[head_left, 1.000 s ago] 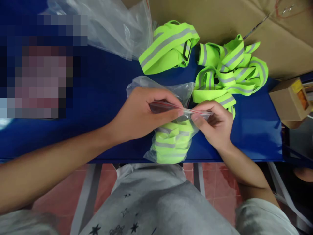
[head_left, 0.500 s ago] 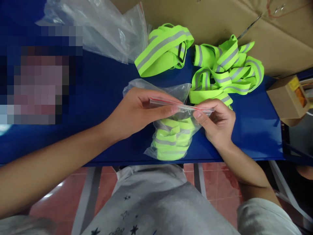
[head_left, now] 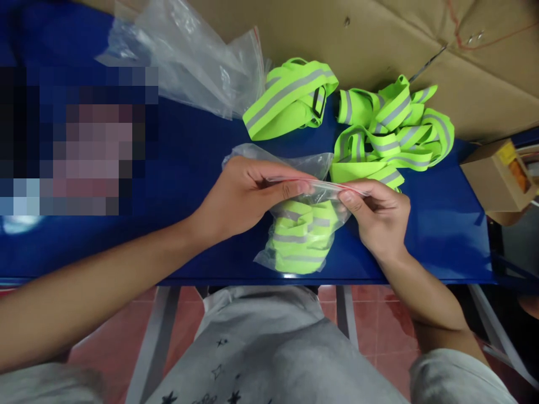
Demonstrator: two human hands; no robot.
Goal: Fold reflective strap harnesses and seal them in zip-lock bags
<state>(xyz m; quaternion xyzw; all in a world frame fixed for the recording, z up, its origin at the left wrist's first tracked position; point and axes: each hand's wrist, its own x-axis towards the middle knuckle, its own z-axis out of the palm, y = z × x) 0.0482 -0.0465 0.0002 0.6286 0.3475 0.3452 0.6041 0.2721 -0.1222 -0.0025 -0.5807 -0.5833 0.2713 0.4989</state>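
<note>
A clear zip bag (head_left: 290, 163) with a red-lined seal lies at the front of the blue table, and folded neon-yellow reflective straps (head_left: 304, 238) show through its plastic. My left hand (head_left: 248, 196) pinches the seal strip between thumb and fingers on the left. Close beside it, my right hand (head_left: 379, 216) pinches the same strip nearer its right end. Behind the bag sits a folded reflective belt (head_left: 290, 101) with a black buckle. A loose tangle of reflective straps (head_left: 391, 132) lies to its right.
Clear plastic bags (head_left: 197, 62) lie at the back left of the blue table (head_left: 177, 168). Brown cardboard (head_left: 320, 28) stands along the back. A small open carton (head_left: 492, 174) is at the right edge. A blurred-out patch covers the left side.
Both hands stay pinched on the bag's seal, with the right thumb and fingers shifted only slightly. The whole view has moved a little, setting the table's things slightly lower and rightward.
</note>
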